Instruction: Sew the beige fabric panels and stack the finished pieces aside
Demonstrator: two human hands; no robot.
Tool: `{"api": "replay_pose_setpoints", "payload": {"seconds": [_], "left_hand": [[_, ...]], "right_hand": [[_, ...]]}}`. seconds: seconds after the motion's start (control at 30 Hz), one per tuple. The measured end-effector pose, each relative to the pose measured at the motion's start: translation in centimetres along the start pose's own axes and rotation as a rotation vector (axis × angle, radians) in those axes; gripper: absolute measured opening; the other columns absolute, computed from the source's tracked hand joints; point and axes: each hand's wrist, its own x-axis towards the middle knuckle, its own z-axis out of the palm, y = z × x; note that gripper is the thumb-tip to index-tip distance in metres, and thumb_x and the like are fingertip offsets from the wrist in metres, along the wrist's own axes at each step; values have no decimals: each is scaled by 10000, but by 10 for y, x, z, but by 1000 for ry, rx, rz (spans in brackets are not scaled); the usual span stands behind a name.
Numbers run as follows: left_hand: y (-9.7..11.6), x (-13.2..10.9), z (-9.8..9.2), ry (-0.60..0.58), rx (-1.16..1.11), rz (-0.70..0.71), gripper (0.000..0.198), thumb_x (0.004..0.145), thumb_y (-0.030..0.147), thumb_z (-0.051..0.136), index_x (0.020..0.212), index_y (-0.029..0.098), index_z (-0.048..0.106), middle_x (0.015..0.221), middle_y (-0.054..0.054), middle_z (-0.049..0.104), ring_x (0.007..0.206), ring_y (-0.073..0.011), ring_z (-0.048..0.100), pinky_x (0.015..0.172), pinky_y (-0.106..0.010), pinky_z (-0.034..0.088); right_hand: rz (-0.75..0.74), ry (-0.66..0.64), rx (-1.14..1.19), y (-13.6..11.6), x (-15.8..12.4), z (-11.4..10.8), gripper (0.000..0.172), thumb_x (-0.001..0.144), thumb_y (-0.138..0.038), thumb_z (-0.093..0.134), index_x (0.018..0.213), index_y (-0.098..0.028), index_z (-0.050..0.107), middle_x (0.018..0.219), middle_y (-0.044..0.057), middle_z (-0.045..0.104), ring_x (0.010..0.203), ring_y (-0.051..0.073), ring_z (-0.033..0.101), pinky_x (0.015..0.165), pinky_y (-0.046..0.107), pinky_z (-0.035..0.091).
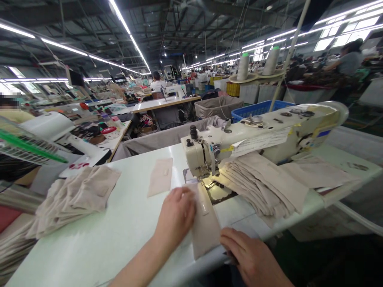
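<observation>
A beige fabric panel (206,235) with a small pale strip (205,207) on it lies at the front of the sewing machine (200,155), its far end by the presser foot (208,182). My left hand (178,211) is closed, its bent fingers pressed on the panel's left edge near the foot. At the near right corner, my right hand (248,253) has its fingers closed on the panel's edge. Something small and dark shows under those fingers, too unclear to name. Another beige panel (160,177) with a similar strip lies flat to the left of the machine.
Stacked beige fabric pieces (77,195) lie at the table's left, and a layered pile (257,187) sits under the machine arm. A white desk fan (50,131) stands far left. Behind are a blue basket (260,109) and thread cones (243,67).
</observation>
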Motion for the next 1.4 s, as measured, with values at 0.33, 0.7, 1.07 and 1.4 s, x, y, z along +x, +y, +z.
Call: {"api": "replay_pose_setpoints", "payload": {"seconds": [0.33,0.7,1.07,1.4], "left_hand": [[33,-66,31,-138,38,475,464,849,101,496,1310,136,533,1192,-136,707,1109,-296,661,879,-380,613],[33,-44,14,-182,-2,419,428,821,67,499,1236,150,566,1229,-131,669,1166,-298,615,944,-429,596],[20,-23,9,-231,-30,387,255,940,154,489,1172,169,595,1176,-125,666,1124,-270,622,955,-429,580],[2,-6,11,-237,-9,410,302,956,151,473,1238,170,581,1218,-113,659,1159,-259,604,986,-412,567]], "right_hand": [[31,11,16,-5,12,-7,481,719,39,358,1071,-186,599,1029,67,722,804,194,716,636,264,559],[126,-98,50,2,33,-4,466,758,72,402,1068,-197,622,1040,38,705,873,194,711,680,266,542],[174,-139,-11,13,55,-3,382,843,42,468,1073,-193,663,1128,43,711,943,221,720,737,311,583],[194,-109,-37,14,54,4,574,787,72,398,1254,-153,644,1376,101,634,1095,255,697,910,411,590]]}}
